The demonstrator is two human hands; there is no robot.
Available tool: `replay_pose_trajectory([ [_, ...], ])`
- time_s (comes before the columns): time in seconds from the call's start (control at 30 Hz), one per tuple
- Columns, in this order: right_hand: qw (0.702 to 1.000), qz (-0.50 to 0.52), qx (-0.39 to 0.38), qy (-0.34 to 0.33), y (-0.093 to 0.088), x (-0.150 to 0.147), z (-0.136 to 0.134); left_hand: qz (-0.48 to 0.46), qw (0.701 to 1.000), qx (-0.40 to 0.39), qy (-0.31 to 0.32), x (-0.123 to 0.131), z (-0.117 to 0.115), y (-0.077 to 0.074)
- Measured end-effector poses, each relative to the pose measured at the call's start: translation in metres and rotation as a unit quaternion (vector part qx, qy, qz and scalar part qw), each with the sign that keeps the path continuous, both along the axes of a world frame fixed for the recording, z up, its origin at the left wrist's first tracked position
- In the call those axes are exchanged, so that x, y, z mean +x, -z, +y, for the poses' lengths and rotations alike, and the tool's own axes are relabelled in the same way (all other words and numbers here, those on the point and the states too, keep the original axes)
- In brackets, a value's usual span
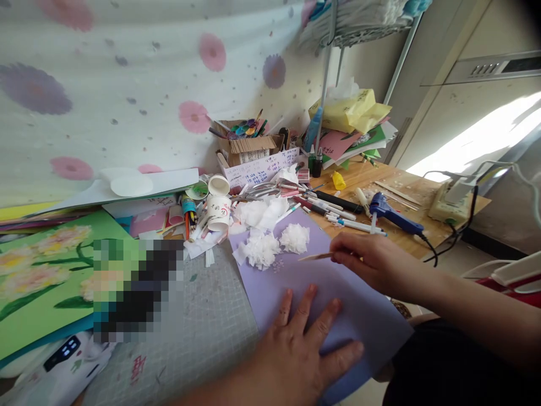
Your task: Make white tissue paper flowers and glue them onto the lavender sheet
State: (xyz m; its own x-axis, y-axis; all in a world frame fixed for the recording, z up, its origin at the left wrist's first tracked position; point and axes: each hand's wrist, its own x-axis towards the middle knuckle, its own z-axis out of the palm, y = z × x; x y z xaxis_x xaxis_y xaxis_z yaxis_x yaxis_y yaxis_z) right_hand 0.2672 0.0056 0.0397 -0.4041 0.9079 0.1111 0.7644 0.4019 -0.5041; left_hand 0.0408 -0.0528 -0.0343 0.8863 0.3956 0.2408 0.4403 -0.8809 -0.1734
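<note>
My left hand [300, 347] lies flat with fingers spread on a lilac sheet of paper [304, 282], pressing it down near its front edge. My right hand [372, 262] is closed in a pinch on a thin wooden stick [315, 257], whose tip points left toward two white tissue-paper flowers [274, 245] resting on the far part of the lilac sheet. More crumpled white tissue [260, 213] lies just beyond the sheet. The sheet rests partly on a grey gridded cutting mat [203, 316].
A blue glue gun [393, 217] with a cord lies on the wooden table at right, among pens and markers [333, 206]. Paper cups [218, 206], a cardboard box of supplies [247, 144], stacked coloured paper [355, 127] and a green flower picture [46, 265] crowd the table. A flowered curtain hangs behind.
</note>
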Motion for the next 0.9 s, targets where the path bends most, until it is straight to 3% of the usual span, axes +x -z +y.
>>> replay_pose_trajectory([
  [0.1,0.999,-0.002,-0.031,-0.019,0.006,-0.003,-0.015,-0.026,0.998,0.051,0.012,-0.006,-0.004,0.000],
  [0.33,0.995,-0.028,-0.031,-0.090,0.014,-0.001,-0.032,-0.065,0.995,0.074,0.005,-0.014,-0.014,0.009],
  [0.63,0.986,-0.049,-0.022,-0.160,0.017,0.008,-0.041,-0.071,0.995,0.065,0.036,-0.026,-0.021,-0.009],
  [0.73,0.985,-0.055,-0.034,-0.162,0.018,0.010,-0.046,-0.090,0.991,0.084,0.051,-0.027,-0.026,-0.001],
  [0.9,0.982,-0.065,-0.047,-0.170,0.014,0.014,-0.057,-0.147,0.978,0.139,0.052,-0.022,-0.031,0.025],
])
